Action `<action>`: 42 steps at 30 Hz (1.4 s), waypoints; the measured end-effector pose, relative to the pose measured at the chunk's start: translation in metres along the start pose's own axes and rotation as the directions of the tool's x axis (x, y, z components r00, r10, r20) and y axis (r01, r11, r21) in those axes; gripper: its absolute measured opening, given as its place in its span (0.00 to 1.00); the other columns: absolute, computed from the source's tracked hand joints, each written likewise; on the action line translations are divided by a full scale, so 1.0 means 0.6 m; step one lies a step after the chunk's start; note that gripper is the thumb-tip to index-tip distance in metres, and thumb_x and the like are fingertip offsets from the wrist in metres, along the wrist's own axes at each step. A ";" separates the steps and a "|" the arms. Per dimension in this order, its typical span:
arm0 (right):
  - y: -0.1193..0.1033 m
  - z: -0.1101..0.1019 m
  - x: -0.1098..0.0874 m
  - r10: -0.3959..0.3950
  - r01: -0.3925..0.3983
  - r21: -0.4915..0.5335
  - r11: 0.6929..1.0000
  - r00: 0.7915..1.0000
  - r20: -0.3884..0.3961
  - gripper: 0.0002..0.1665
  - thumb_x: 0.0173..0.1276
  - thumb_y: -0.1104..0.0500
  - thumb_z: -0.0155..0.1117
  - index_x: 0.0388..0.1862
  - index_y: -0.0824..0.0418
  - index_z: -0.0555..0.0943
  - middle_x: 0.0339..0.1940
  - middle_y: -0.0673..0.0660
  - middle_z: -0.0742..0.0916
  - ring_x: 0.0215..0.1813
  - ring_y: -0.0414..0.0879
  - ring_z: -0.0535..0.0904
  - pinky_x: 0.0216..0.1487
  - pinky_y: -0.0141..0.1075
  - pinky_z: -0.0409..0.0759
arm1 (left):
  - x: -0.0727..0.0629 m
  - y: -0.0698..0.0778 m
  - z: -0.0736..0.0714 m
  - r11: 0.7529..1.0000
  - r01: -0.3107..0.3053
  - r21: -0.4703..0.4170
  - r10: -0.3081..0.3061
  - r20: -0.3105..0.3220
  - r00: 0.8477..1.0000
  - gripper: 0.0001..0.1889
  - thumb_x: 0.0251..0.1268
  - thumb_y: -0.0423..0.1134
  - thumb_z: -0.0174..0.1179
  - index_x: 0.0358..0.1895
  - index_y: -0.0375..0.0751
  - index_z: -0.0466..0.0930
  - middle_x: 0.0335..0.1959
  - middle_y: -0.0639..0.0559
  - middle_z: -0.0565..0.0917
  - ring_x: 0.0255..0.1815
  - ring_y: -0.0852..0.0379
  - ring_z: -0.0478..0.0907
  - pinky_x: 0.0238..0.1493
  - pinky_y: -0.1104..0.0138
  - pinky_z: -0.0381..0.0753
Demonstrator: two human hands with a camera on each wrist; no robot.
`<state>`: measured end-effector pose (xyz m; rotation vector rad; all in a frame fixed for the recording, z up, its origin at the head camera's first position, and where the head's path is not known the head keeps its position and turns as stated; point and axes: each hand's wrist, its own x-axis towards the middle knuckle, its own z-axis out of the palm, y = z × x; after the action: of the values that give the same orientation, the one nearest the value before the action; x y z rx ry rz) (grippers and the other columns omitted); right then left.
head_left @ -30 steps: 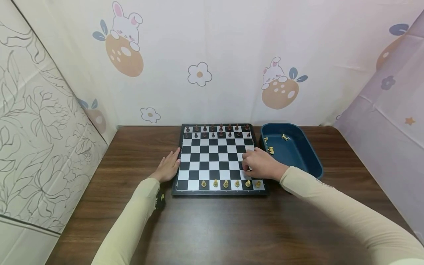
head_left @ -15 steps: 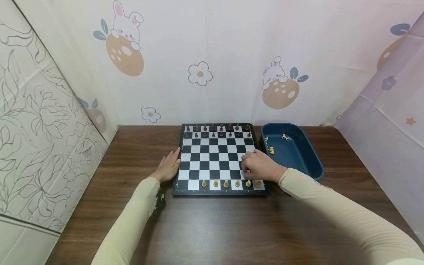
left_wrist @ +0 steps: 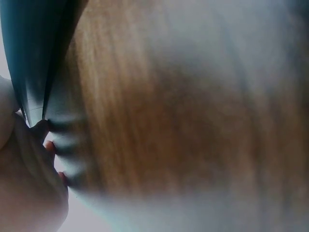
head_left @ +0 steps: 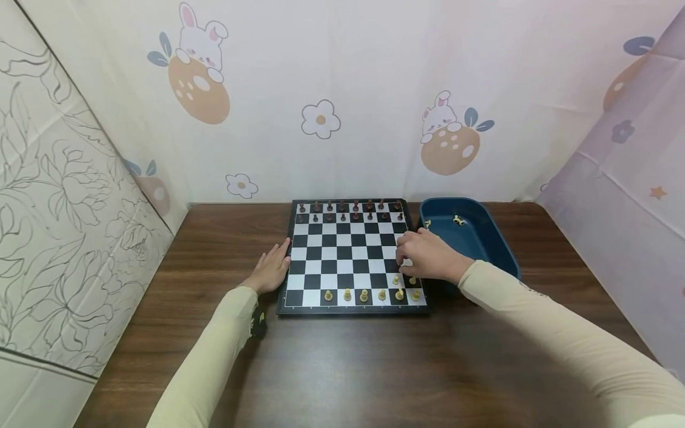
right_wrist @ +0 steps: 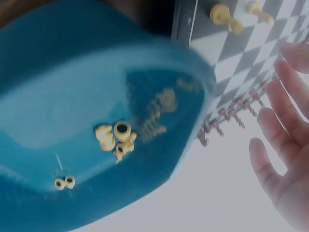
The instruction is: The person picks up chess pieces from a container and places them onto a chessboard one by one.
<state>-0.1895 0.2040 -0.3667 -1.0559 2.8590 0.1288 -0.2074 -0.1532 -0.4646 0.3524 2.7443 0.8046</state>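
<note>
A chessboard (head_left: 345, 252) lies on the table. My left hand (head_left: 270, 270) rests beside it, straight fingers touching its left edge; in the left wrist view the fingers and thumb are at the dark board edge. My right hand (head_left: 430, 255) hovers over the board's right side. In the right wrist view its fingers (right_wrist: 285, 111) are loosely spread with nothing between them. Just below that hand stand two cream chess pawns, a left one (head_left: 395, 279) and a right one (head_left: 412, 281). Several cream chess pieces (head_left: 364, 295) line the near row.
Dark red chess pieces (head_left: 342, 206) fill the two far rows. Right of the board stands a blue bin (head_left: 495, 241), partly behind my right forearm. Loose cream pieces (right_wrist: 123, 129) lie in it. A patterned cloth (head_left: 321, 160) hangs behind the table.
My right hand has drawn slightly away and to the right, toward the bin, uncovering the two pawns in the second row. The left hand has stayed at the board's edge.
</note>
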 end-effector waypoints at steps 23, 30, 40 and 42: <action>0.152 -0.020 -0.033 0.229 -0.227 0.023 0.974 0.970 -0.088 0.03 0.56 0.59 0.71 0.28 0.58 0.86 0.29 0.52 0.82 0.35 0.50 0.75 0.39 0.49 0.74 | -0.004 0.000 0.000 1.000 0.003 -0.012 -0.003 -0.001 1.000 0.29 0.78 0.42 0.32 0.76 0.38 0.39 0.76 0.41 0.48 0.76 0.41 0.40 0.71 0.45 0.35; 0.187 0.022 -0.033 0.273 -0.272 0.049 0.961 0.962 -0.015 0.05 0.57 0.58 0.71 0.28 0.59 0.86 0.27 0.51 0.83 0.31 0.48 0.77 0.33 0.46 0.76 | -0.003 -0.001 0.001 1.000 0.005 -0.007 -0.005 -0.003 1.000 0.29 0.78 0.42 0.32 0.76 0.38 0.39 0.76 0.41 0.48 0.76 0.42 0.40 0.71 0.46 0.35; 0.204 0.058 -0.016 0.370 -0.384 0.064 0.921 0.915 0.158 0.14 0.59 0.52 0.69 0.29 0.63 0.86 0.22 0.52 0.84 0.25 0.46 0.75 0.30 0.42 0.76 | 0.000 -0.004 0.004 1.000 -0.003 -0.005 0.003 -0.004 1.000 0.29 0.78 0.42 0.31 0.77 0.38 0.39 0.76 0.42 0.47 0.76 0.42 0.40 0.71 0.46 0.35; 0.204 0.060 -0.011 0.385 -0.402 0.061 0.914 0.904 0.185 0.14 0.60 0.51 0.68 0.28 0.63 0.86 0.20 0.52 0.83 0.24 0.47 0.74 0.31 0.42 0.74 | 0.000 -0.004 0.003 1.000 -0.004 -0.007 0.004 -0.008 1.000 0.29 0.78 0.42 0.31 0.77 0.38 0.39 0.76 0.42 0.47 0.76 0.42 0.40 0.71 0.46 0.35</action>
<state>-0.2619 0.3050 -0.3959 -0.4129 2.8453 0.0976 -0.2072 -0.1543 -0.4673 0.3542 2.7485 0.8178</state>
